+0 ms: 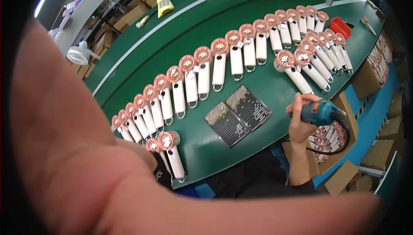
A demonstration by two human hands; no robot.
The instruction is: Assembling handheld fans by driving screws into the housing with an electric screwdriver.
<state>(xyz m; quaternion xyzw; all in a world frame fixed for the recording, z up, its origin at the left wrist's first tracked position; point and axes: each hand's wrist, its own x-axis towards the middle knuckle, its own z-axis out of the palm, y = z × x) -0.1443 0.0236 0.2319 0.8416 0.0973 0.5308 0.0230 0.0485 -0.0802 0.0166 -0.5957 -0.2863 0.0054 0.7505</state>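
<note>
Close to the camera, my left hand (99, 170) is raised, large and blurred across the left and lower part of the head view. One finger stretches upward and another along the bottom, apart, with nothing visible between them. My right hand (300, 125) grips a teal corded electric screwdriver (319, 112) over the bench's near edge; its bit is hidden. Beyond that hand lies a group of handheld fans (316, 76) with pink heads and white handles. Two black trays (228, 127) hold small metal pieces that look like screws, at the middle of the green bench (206, 162).
A long curved row of similar fans (218, 65) crosses the bench. Two more fans (175, 162) lie near my left sleeve. An open carton (350, 121) of fans stands below the right edge. A red bin (340, 27) and a brush (368, 25) sit at the far right.
</note>
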